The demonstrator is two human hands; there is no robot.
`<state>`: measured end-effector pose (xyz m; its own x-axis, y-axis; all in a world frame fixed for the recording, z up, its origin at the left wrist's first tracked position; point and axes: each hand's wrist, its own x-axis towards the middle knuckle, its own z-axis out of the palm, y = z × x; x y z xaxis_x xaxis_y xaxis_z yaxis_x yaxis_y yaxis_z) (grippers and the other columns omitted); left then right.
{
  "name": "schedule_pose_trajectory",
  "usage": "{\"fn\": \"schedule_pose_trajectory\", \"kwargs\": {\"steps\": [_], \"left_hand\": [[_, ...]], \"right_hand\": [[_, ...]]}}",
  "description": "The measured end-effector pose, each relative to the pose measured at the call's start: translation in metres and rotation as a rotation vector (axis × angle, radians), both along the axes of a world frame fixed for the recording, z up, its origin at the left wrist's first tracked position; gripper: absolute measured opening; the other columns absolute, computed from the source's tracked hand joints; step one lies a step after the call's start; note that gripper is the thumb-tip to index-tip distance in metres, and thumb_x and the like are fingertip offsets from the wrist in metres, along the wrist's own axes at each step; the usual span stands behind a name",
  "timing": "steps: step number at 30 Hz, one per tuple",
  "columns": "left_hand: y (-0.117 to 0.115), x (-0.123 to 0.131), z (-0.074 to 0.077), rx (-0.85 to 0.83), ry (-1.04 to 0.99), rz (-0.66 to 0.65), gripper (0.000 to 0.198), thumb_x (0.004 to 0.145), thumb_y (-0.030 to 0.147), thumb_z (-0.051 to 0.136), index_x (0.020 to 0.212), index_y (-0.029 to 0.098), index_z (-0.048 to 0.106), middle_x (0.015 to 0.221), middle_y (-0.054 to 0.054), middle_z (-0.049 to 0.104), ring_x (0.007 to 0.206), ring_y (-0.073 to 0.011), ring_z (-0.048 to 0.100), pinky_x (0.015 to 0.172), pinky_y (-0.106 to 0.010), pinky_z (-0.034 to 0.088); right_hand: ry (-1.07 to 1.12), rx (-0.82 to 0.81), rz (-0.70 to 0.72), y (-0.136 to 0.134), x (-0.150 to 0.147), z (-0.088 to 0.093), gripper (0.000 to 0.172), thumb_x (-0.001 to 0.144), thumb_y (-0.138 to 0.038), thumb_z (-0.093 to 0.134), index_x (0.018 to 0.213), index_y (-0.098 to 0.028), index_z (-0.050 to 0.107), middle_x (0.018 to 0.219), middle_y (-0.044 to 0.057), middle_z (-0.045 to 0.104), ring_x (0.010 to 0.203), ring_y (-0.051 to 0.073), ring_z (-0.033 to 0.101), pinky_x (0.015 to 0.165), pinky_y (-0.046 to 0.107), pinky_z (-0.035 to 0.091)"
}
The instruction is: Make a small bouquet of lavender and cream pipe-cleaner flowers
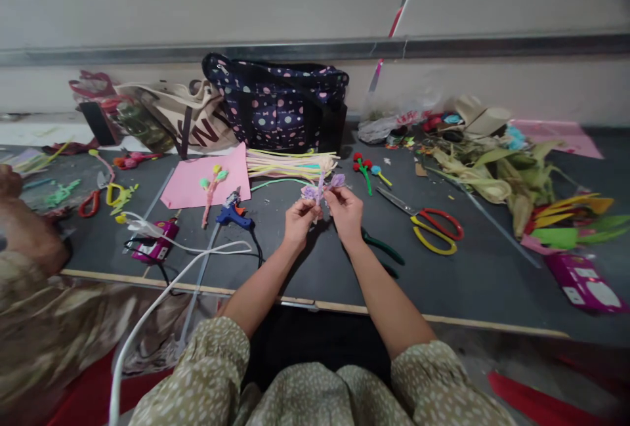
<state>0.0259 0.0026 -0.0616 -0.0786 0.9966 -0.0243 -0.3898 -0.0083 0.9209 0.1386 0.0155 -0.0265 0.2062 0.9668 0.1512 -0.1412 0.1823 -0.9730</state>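
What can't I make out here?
Head view:
- Purple fuzzy piece: partly covered by the left hand and right hand.
- Dark-green-handled tool: front end hidden behind the right wrist.
- Co-worker's hand: cut off by the left edge.
- Purple-and-white box, far right: print too small.

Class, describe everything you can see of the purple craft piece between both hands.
The purple craft piece looks fuzzy, perhaps pipe cleaner. A pale, straight stalk rises at its middle, with a ruffled, deeper-purple bunch on either side. The left hand and right hand hold it in their fingertips above the dark tabletop, near a bundle of pale stems. Fingers hide some of it; how its parts join is unclear.
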Motion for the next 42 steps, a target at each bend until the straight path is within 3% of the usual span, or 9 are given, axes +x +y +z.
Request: {"fn": "schedule_pose_trajectory", "kwargs": {"steps": [4,10,16,23,28,32,37,42], "left_hand": [[0.002,0.003,-0.006,-0.006,-0.005,0.011,0.034,0.06,0.039,0.083,0.078,0.017,0.063,0.068,0.002,0.063,0.061,-0.0102,0.057,0.064,-0.025,0.046],[0.0,0.006,-0.01,0.011,0.017,-0.032,0.033,0.06,0.039,0.083,0.076,0.017,0.066,0.066,0.001,0.062,0.059,-0.0106,0.054,0.062,-0.026,0.045],[-0.002,0.007,-0.009,0.031,0.048,-0.044,0.027,0.063,0.036,0.082,0.077,0.017,0.068,0.064,0.001,0.063,0.056,-0.0092,0.051,0.059,-0.024,0.042],[-0.001,0.001,0.0,0.079,-0.044,0.042,0.028,0.065,0.036,0.083,0.079,0.019,0.066,0.072,0.002,0.065,0.064,-0.0097,0.056,0.068,-0.024,0.047],[-0.001,-0.003,0.006,0.115,-0.091,0.08,0.029,0.062,0.037,0.085,0.076,0.017,0.068,0.073,0.001,0.066,0.067,-0.0097,0.057,0.068,-0.022,0.048],[-0.002,0.0,0.008,0.111,-0.121,0.066,0.031,0.06,0.037,0.086,0.077,0.015,0.07,0.073,-0.001,0.068,0.065,-0.0097,0.059,0.065,-0.022,0.048],[-0.01,0.003,0.016,0.156,0.033,0.086,0.026,0.062,0.033,0.085,0.074,0.015,0.07,0.066,0.0,0.066,0.059,-0.0093,0.057,0.06,-0.021,0.047],[-0.014,0.002,0.018,0.204,0.171,0.089,0.023,0.074,0.037,0.076,0.073,0.015,0.072,0.064,0.0,0.065,0.059,-0.0102,0.055,0.061,-0.022,0.046]], "right_hand": [[0.004,0.028,0.03,-0.005,-0.004,0.007,0.017,0.072,-0.034,0.073,0.083,-0.021,0.072,0.073,-0.001,0.067,0.065,0.013,0.057,0.057,0.022,0.046],[-0.054,0.12,-0.044,-0.011,-0.004,0.009,0.01,0.074,-0.03,0.073,0.08,-0.023,0.072,0.077,-0.001,0.064,0.073,0.015,0.056,0.071,0.025,0.047],[-0.142,0.169,-0.133,-0.013,-0.001,0.008,0.003,0.073,-0.024,0.072,0.071,-0.023,0.07,0.071,-0.002,0.056,0.069,0.014,0.049,0.068,0.024,0.044],[-0.173,0.161,-0.019,-0.01,-0.005,0.004,0.017,0.078,-0.034,0.07,0.094,-0.027,0.075,0.091,0.002,0.066,0.08,0.017,0.059,0.072,0.027,0.049],[-0.349,0.268,-0.009,-0.01,-0.006,-0.002,0.01,0.079,-0.033,0.07,0.082,-0.025,0.076,0.081,0.002,0.07,0.078,0.018,0.061,0.076,0.029,0.05],[-0.461,0.349,-0.086,-0.008,-0.004,-0.005,0.013,0.081,-0.033,0.067,0.078,-0.022,0.074,0.08,0.004,0.071,0.078,0.019,0.063,0.076,0.031,0.052],[-0.444,0.412,-0.155,-0.007,-0.004,-0.006,0.012,0.082,-0.032,0.067,0.077,-0.022,0.072,0.083,0.004,0.07,0.078,0.017,0.065,0.075,0.03,0.053],[-0.373,0.346,-0.08,-0.009,-0.004,-0.005,0.011,0.082,-0.033,0.067,0.084,-0.022,0.069,0.089,0.004,0.068,0.079,0.017,0.066,0.072,0.029,0.054]]}}
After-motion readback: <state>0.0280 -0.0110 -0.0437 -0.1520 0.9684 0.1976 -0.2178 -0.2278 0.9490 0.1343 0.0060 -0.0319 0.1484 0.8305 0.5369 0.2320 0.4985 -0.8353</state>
